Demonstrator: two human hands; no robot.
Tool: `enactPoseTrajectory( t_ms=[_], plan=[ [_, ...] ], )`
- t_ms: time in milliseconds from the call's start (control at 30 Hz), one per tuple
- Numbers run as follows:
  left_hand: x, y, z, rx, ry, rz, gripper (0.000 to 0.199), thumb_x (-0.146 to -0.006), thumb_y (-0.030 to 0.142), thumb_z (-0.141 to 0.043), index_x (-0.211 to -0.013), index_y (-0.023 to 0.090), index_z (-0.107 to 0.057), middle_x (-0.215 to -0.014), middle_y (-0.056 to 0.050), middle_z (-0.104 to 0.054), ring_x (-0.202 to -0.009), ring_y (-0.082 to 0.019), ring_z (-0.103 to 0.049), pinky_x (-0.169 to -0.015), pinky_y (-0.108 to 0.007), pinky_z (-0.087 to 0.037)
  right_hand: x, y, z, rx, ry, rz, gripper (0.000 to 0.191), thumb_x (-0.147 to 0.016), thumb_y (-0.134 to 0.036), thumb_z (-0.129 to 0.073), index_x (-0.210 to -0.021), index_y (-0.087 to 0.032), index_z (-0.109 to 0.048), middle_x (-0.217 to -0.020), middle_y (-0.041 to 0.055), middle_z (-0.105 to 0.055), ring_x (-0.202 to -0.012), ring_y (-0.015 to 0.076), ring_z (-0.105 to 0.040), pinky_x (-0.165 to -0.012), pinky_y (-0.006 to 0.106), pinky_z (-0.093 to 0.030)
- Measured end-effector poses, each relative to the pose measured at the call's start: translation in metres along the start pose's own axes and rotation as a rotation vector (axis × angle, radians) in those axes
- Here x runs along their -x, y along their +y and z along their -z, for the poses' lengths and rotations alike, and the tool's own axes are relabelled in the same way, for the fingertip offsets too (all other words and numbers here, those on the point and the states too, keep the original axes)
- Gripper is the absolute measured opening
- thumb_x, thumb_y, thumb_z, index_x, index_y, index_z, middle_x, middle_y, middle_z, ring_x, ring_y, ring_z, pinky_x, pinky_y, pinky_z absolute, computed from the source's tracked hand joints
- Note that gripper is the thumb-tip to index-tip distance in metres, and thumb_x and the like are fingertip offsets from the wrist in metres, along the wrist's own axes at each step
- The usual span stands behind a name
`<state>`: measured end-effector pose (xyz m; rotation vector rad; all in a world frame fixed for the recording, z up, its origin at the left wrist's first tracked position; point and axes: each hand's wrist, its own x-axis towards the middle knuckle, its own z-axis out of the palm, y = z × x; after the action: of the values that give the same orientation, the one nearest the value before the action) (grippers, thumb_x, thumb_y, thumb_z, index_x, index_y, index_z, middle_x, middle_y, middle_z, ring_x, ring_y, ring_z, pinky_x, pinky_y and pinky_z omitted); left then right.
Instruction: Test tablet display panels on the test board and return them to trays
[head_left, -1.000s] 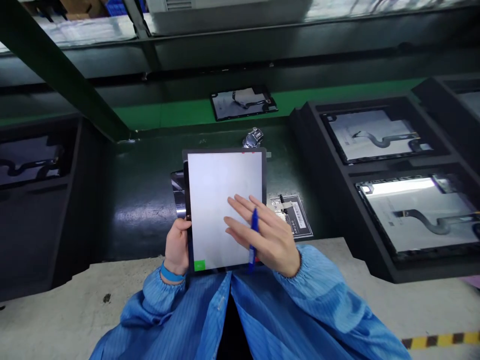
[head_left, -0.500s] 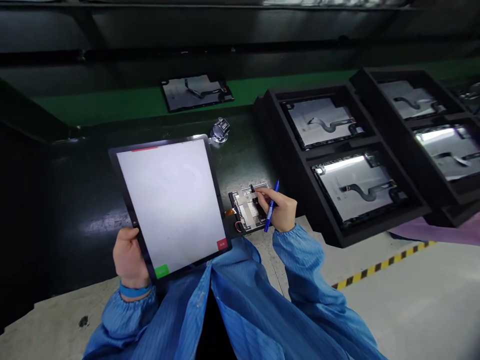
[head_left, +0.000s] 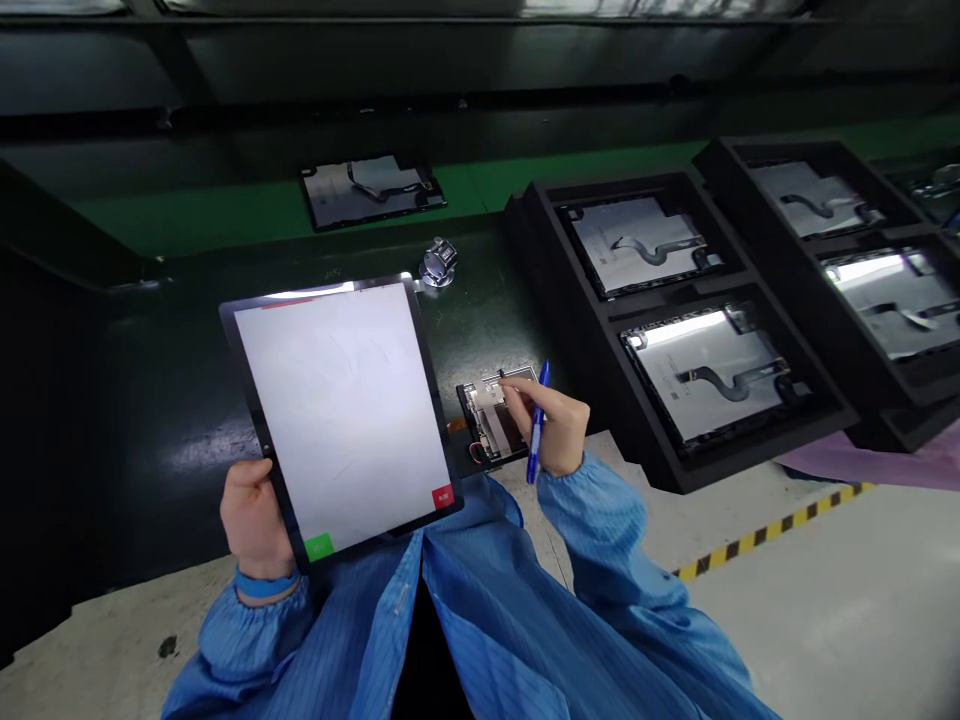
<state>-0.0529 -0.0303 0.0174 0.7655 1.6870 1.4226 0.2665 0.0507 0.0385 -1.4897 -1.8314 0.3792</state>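
My left hand (head_left: 255, 515) grips the left edge of a tablet screen (head_left: 341, 420), its thumb on the bezel. The screen is tilted towards me and glows white, with a green patch at bottom left and a red one at bottom right. My right hand (head_left: 553, 420) is closed, with a blue pen (head_left: 538, 425) held across its fingers. Its thumb and index fingertips meet at the circuit board (head_left: 491, 415), which lies in a dark frame right beside the screen. Whether they also pinch a small part there is hidden. An orange flex strip (head_left: 456, 426) shows between screen and board.
A shiny tally counter (head_left: 439, 262) stands on the dark bench behind the screen. Farther back lies another display panel (head_left: 373, 190). Black foam trays (head_left: 600, 345) on the right hold several panels with ribbon cables. Pink material (head_left: 832, 458) shows beneath them.
My right fingertips have moved slightly left over the board, and the pen stands a bit more upright. The screen stays in my left hand. My view has shifted a little.
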Motion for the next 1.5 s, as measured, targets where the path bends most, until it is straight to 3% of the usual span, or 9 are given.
enactPoseTrajectory(
  t_ms=[200,367,500,633,767,967,1233,1400,1500],
  plan=[
    [0.023,0.033,-0.003,0.021,-0.231,0.072,0.011,-0.080,0.030,-0.074,-0.089,0.024,-0.075,-0.090,-0.003,-0.079,-0.085,-0.025,-0.075,-0.087,-0.043,-0.061,-0.009,-0.067,-0.010,-0.445,-0.389,0.097,0.032,-0.093,-0.051,-0.066,-0.089,-0.020,-0.070,-0.054,-0.0048,-0.057,-0.041,0.0109,-0.048,-0.041,0.025,-0.042],
    [0.008,0.074,0.011,-0.415,-0.728,-0.574,0.032,-0.100,0.027,-0.053,-0.123,0.033,-0.073,-0.131,-0.002,-0.071,-0.129,-0.027,-0.062,-0.120,-0.054,-0.036,-0.027,-0.066,-0.011,-0.329,-0.234,0.546,0.022,-0.101,-0.034,-0.056,-0.090,-0.025,-0.073,-0.090,0.0006,-0.078,-0.064,0.0140,-0.068,-0.064,0.027,-0.057],
    [-0.007,0.069,0.021,-0.683,-0.571,-0.997,0.053,-0.102,0.010,-0.042,-0.148,0.035,-0.051,-0.149,-0.005,-0.056,-0.141,-0.026,-0.049,-0.125,-0.059,-0.015,-0.047,-0.062,-0.020,-0.141,0.108,0.791,0.043,-0.093,-0.014,-0.058,-0.133,-0.030,-0.059,-0.141,0.0064,-0.064,-0.099,0.0201,-0.071,-0.081,0.033,-0.059],
    [-0.022,0.049,0.027,-0.846,-0.572,-1.213,0.063,-0.100,0.003,-0.040,-0.156,0.032,-0.038,-0.151,-0.008,-0.052,-0.143,-0.023,-0.044,-0.125,-0.052,-0.018,-0.071,-0.058,-0.038,-0.248,0.038,0.466,0.065,-0.090,-0.027,-0.063,-0.149,-0.022,-0.036,-0.151,0.0161,-0.052,-0.135,0.0303,-0.055,-0.106,0.047,-0.052],
    [-0.042,0.036,0.027,-0.937,-0.656,-1.148,0.058,-0.101,0.006,-0.040,-0.156,0.026,-0.038,-0.155,-0.013,-0.048,-0.151,-0.025,-0.029,-0.125,-0.056,-0.019,-0.077,-0.045,-0.041,-0.583,-0.216,0.064,0.021,-0.085,-0.026,-0.066,-0.098,-0.023,-0.050,-0.091,0.0045,-0.075,-0.084,0.0207,-0.075,-0.082,0.037,-0.060],
    [-0.059,0.022,0.025,-1.114,-0.674,-1.046,0.056,-0.101,0.002,-0.031,-0.152,0.021,-0.043,-0.160,-0.017,-0.040,-0.154,-0.027,-0.019,-0.122,-0.062,-0.022,-0.060,-0.048,-0.014,-0.907,-0.580,-0.082,0.043,-0.080,-0.027,-0.077,-0.081,-0.025,-0.034,-0.074,-0.0044,-0.068,-0.047,0.0085,-0.056,-0.048,0.022,-0.045],
    [-0.042,0.050,0.010,-1.073,-0.354,-0.831,0.063,-0.090,-0.003,-0.032,-0.151,0.006,-0.040,-0.164,-0.025,-0.028,-0.155,-0.035,-0.016,-0.122,-0.065,-0.021,-0.039,-0.071,-0.021,-0.534,-0.531,0.123,0.032,-0.092,-0.023,-0.063,-0.080,-0.025,-0.034,-0.080,-0.0002,-0.072,-0.072,0.0149,-0.067,-0.068,0.027,-0.048],
    [-0.018,0.066,-0.046,-0.530,-0.529,-0.740,0.025,-0.088,0.013,-0.050,-0.105,0.017,-0.069,-0.109,-0.008,-0.076,-0.110,-0.023,-0.069,-0.122,-0.054,-0.033,-0.038,-0.079,-0.029,-0.486,-0.597,0.276,0.029,-0.093,-0.020,-0.059,-0.081,-0.025,-0.033,-0.080,-0.0007,-0.068,-0.066,0.0132,-0.061,-0.065,0.025,-0.044],
    [-0.015,0.064,-0.063,-0.387,-0.627,-0.531,0.012,-0.081,0.014,-0.054,-0.080,0.018,-0.065,-0.080,-0.001,-0.072,-0.077,-0.016,-0.068,-0.116,-0.049,-0.039,-0.038,-0.078,-0.031,-0.493,-0.631,0.309,0.027,-0.095,-0.021,-0.059,-0.082,-0.025,-0.035,-0.082,-0.0002,-0.067,-0.067,0.0131,-0.061,-0.064,0.024,-0.044]
  ],
)
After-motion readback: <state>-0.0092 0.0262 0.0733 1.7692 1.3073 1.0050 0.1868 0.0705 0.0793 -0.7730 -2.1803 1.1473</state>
